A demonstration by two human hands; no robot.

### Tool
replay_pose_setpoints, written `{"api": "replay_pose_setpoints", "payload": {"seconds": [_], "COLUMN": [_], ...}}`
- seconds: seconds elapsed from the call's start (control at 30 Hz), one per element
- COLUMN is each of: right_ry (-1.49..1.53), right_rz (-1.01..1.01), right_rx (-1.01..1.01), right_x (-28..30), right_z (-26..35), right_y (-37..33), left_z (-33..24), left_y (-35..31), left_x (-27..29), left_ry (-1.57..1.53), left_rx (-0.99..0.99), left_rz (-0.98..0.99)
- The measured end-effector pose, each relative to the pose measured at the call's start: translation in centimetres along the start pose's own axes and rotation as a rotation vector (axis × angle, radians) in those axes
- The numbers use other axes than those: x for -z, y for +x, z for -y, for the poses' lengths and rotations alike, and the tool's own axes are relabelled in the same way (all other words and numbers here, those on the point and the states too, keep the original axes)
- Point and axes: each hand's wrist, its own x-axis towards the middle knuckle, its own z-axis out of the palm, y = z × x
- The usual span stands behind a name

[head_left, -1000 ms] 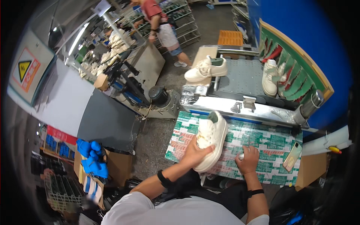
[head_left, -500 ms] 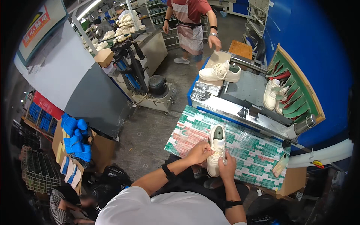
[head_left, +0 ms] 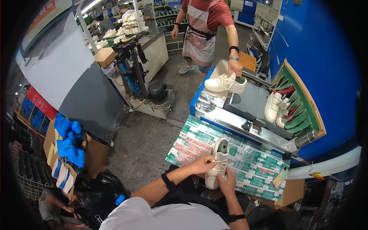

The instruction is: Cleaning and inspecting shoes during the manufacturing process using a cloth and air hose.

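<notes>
A cream lace-up sneaker [head_left: 221, 155] with a dark green insert in its opening is held toe toward me, over the near edge of a board wrapped in green-and-white printed film. My left hand [head_left: 202, 165] comes in from the left, its fingers pinched at the shoelace [head_left: 219, 164]. My right hand [head_left: 227, 181] grips the sneaker's right side near the toe, with its thumb by the lower lacing. Part of the toe and the fingers beneath are hidden. Across the machine, a co-worker's hand [head_left: 234, 68] is on another cream sneaker [head_left: 217, 84].
The film-wrapped board [head_left: 245, 168] lies in front of me, with a phone [head_left: 281, 177] at its right. Behind it stands a blue machine with a metal rail [head_left: 245, 126] and cream sneakers [head_left: 271, 109] by green flaps. Blue shoe covers [head_left: 71, 147] are piled on the left.
The co-worker's hand has come down onto the far sneaker. My hands and the held sneaker have shifted slightly nearer me and to the left, and the sneaker has tilted. The view has turned a little.
</notes>
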Motion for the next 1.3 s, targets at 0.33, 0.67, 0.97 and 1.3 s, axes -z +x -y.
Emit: {"api": "replay_pose_setpoints", "payload": {"seconds": [0.33,0.67,0.97,1.3], "right_ry": [-0.065,0.716,1.458,0.000], "right_rz": [-0.265,-0.102,-0.340,0.045], "right_rx": [0.538,-0.185,-0.601,0.489], "right_x": [2.5,5.3,16.5,5.4], "right_z": [7.0,-2.4,-10.3,6.4], "right_y": [1.7,6.0,5.3,-2.3], "left_z": [-4.8,-3.9,-4.2,-4.2], "left_y": [-0.3,-0.4,3.6,6.8], "left_x": [-2.2,2.5,7.9,4.2], "left_ry": [-0.560,-0.868,-0.146,0.453], "left_rx": [0.210,0.234,-0.001,-0.089], "left_rz": [0.183,-0.203,-0.388,0.152]}}
